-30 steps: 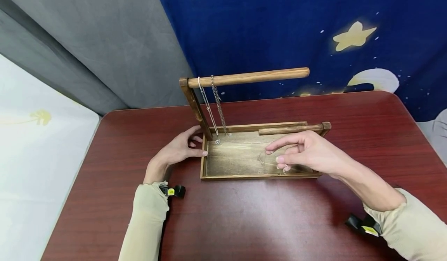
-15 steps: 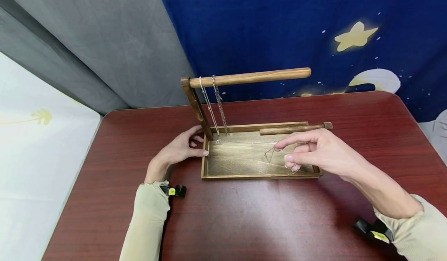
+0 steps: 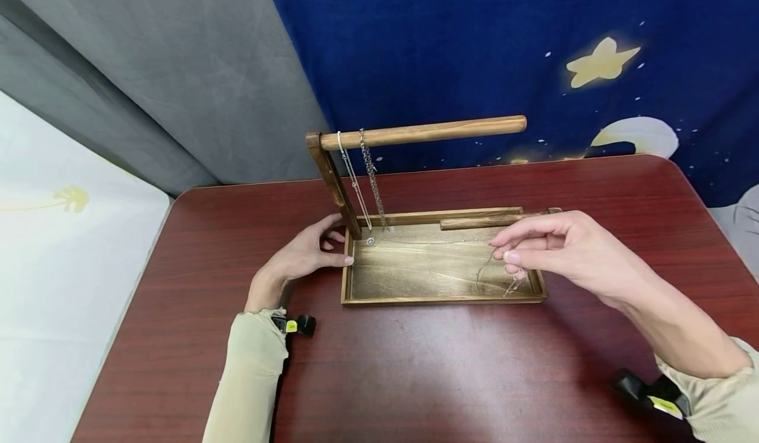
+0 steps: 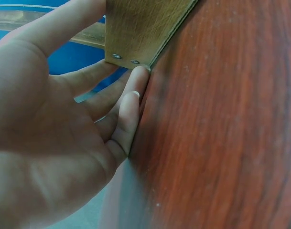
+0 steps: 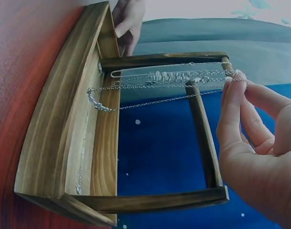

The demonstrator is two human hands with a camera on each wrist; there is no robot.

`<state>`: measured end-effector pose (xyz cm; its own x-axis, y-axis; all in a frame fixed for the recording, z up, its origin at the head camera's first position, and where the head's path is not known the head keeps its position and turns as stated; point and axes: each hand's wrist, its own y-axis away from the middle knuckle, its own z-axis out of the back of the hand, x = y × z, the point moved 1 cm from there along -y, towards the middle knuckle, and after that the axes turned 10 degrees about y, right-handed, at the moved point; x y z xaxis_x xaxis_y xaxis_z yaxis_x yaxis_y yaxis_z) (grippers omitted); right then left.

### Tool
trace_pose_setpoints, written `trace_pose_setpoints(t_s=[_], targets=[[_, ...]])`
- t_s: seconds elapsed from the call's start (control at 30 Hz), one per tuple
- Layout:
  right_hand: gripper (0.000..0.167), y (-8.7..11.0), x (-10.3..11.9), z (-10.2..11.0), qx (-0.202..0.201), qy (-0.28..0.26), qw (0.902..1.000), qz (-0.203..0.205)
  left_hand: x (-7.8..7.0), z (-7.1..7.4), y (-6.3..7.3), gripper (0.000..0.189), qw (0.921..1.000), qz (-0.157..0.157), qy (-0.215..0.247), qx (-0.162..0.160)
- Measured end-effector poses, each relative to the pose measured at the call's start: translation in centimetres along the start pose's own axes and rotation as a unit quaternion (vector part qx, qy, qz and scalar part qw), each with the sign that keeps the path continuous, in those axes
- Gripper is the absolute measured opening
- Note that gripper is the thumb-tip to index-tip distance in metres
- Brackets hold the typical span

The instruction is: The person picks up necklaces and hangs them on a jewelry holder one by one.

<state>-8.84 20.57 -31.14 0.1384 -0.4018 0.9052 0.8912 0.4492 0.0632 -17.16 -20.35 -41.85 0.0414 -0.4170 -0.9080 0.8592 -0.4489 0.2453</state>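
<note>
A wooden jewelry stand (image 3: 441, 301) with a shallow tray base and two bars sits on the table. My left hand (image 3: 308, 252) grips its left end, thumb on the rim; in the left wrist view, fingers (image 4: 131, 109) curl at the lower corner near two screws. Over the tray's right part, my right hand (image 3: 563, 252) pinches a thin silver necklace (image 5: 159, 101) between thumb and fingertips, its strands dangling in a loop. Two other necklaces, a pale one (image 3: 354, 182) and a darker chain (image 3: 373, 182), hang from the upper bar near its left post.
Another fine chain (image 5: 83, 152) lies along the tray floor. The lower bar (image 3: 480, 221) runs leftward from the right post, partly behind my right hand. Grey and blue starry curtains (image 3: 450, 47) hang behind the reddish-brown table (image 3: 415, 377).
My right hand has moved right across the tray with the pinched necklace, whose strands now hang lower and more spread. My left hand has stayed on the stand's left end.
</note>
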Motion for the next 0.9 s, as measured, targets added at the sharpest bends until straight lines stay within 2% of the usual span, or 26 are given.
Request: trace_pose_setpoints(t_s=[0.27,0.47,0.57,0.7,0.9], targets=[[0.022,0.6,0.2,1.1,-0.018,-0.023,0.9994,0.017,-0.1,-0.1,0.0,0.089,1.0000,-0.004,0.001,0.002],[0.025,1.1,0.2,1.7,-0.011,-0.073,0.9964,0.042,0.0,0.0,0.1,0.089,1.0000,-0.007,0.000,0.002],[0.028,1.4,0.2,2.0,-0.015,-0.067,0.9963,0.052,0.0,0.1,0.1,0.089,1.0000,-0.006,-0.002,0.001],[0.032,1.7,0.2,2.4,-0.018,-0.063,0.9952,0.074,0.1,0.1,0.2,0.088,0.9999,-0.009,-0.004,-0.001],[0.036,2.1,-0.2,3.1,-0.021,-0.105,0.9866,0.123,0.0,0.0,0.1,0.089,1.0000,-0.009,-0.001,0.002]])
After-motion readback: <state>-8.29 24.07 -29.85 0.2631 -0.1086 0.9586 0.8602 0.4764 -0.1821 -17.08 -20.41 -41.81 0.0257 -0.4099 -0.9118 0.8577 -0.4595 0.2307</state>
